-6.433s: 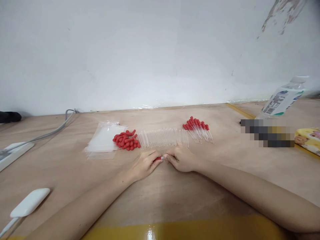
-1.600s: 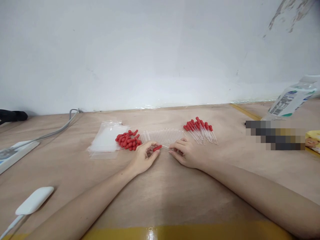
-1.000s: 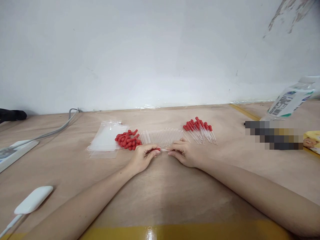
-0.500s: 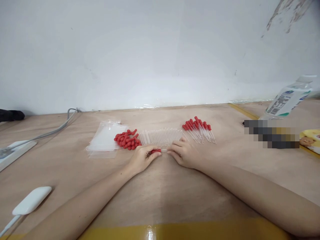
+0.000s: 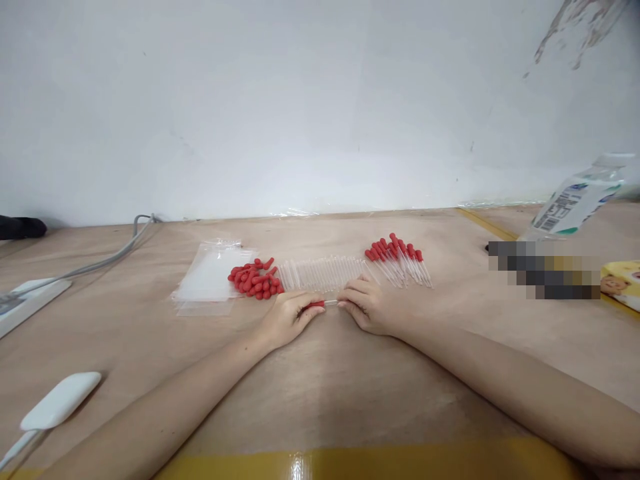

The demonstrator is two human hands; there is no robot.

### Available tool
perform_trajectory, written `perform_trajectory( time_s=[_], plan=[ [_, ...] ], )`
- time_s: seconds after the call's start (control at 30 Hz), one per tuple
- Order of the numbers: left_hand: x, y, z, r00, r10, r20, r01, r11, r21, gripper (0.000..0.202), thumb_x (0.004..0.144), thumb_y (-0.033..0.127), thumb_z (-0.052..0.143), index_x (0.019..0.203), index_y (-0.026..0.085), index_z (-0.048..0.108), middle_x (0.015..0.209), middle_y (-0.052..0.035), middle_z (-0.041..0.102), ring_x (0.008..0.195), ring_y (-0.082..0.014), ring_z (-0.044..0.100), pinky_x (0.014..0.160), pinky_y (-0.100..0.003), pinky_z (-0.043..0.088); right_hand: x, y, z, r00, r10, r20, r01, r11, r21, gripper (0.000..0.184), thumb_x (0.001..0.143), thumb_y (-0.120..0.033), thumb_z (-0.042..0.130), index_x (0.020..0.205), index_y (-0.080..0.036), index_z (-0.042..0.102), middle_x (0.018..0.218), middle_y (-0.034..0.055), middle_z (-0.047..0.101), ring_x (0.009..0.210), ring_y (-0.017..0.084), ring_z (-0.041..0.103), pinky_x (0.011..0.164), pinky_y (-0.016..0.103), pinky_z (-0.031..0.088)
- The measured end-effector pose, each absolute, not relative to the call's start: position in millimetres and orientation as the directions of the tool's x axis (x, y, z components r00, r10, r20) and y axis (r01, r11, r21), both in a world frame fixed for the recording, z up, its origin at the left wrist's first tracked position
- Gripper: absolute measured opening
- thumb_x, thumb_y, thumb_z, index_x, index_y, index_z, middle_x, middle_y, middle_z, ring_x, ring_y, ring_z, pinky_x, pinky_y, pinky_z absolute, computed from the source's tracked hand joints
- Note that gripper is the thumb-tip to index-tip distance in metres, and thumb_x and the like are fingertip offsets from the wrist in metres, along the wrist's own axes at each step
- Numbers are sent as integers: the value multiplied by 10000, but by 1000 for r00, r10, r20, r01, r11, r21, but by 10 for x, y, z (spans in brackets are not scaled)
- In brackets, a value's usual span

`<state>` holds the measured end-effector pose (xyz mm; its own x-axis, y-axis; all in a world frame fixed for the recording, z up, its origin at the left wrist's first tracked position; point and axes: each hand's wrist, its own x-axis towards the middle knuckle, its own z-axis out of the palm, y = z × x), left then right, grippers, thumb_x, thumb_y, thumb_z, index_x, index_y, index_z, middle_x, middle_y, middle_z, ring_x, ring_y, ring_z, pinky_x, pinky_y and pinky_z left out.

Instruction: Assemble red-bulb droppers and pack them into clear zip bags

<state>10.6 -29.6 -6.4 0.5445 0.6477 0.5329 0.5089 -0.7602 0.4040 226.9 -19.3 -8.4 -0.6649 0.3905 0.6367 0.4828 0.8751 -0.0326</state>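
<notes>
My left hand [image 5: 289,320] is closed on a red rubber dropper bulb [image 5: 317,304], pinched between thumb and fingers. From the bulb a thin clear dropper tube [image 5: 331,303] runs right, and my right hand [image 5: 369,308] grips its other end. How deep the tube sits in the bulb is hidden by the fingers. Just behind the hands lies a row of clear tubes [image 5: 325,273]. A pile of loose red bulbs [image 5: 254,279] rests at the row's left end. Several droppers with bulbs on their tubes [image 5: 397,257] lie together behind my right hand.
Clear plastic bags [image 5: 213,273] are stacked left of the bulbs. A white charger [image 5: 61,400] and a power strip [image 5: 35,303] with a grey cable are at far left. On the right stand a plastic bottle [image 5: 575,200] and a yellow packet [image 5: 623,283]. The wall closes the back.
Both hands have shifted very slightly to the right with the bulb and tube. Less of the red bulb shows behind my left fingers. The piles look the same.
</notes>
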Motion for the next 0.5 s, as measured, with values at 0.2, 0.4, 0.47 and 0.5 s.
perform_trajectory(
  time_s=[0.2, 0.4, 0.47, 0.5],
  plan=[
    [118, -302, -105, 568, 566, 597, 479, -818, 319, 170, 866, 230, 513, 977, 164, 623, 856, -46, 688, 736, -141, 631, 662, -240, 488, 2215, -184, -145, -654, 405, 639, 494, 868, -45, 238, 892, -183, 378, 840, -136, 606, 692, 43, 574, 632, 133, 467, 627, 276, 354],
    [121, -263, -116, 609, 464, 644, 516, -848, 123, 171, 861, 208, 517, 985, 180, 631, 869, -43, 705, 768, -168, 632, 710, -304, 481, 2181, -152, -182, -660, 413, 628, 513, 858, -24, 255, 909, -210, 384, 846, -136, 620, 698, 37, 583, 643, 129, 479, 630, 269, 336],
    [119, -257, -97, 619, 439, 651, 545, -837, 46, 178, 859, 213, 522, 990, 198, 641, 913, -38, 706, 877, -195, 625, 804, -361, 463, 2197, -146, -149, -664, 400, 632, 535, 845, 27, 242, 908, -237, 410, 870, -148, 632, 720, 34, 597, 683, 133, 495, 655, 273, 330],
    [114, -257, -88, 619, 445, 647, 567, -823, 24, 193, 859, 223, 523, 1010, 202, 640, 965, -43, 698, 955, -211, 606, 855, -389, 445, 2219, -137, -128, -661, 391, 641, 552, 831, 62, 237, 905, -250, 424, 870, -158, 640, 743, 36, 605, 709, 137, 501, 675, 278, 326]
  ],
)
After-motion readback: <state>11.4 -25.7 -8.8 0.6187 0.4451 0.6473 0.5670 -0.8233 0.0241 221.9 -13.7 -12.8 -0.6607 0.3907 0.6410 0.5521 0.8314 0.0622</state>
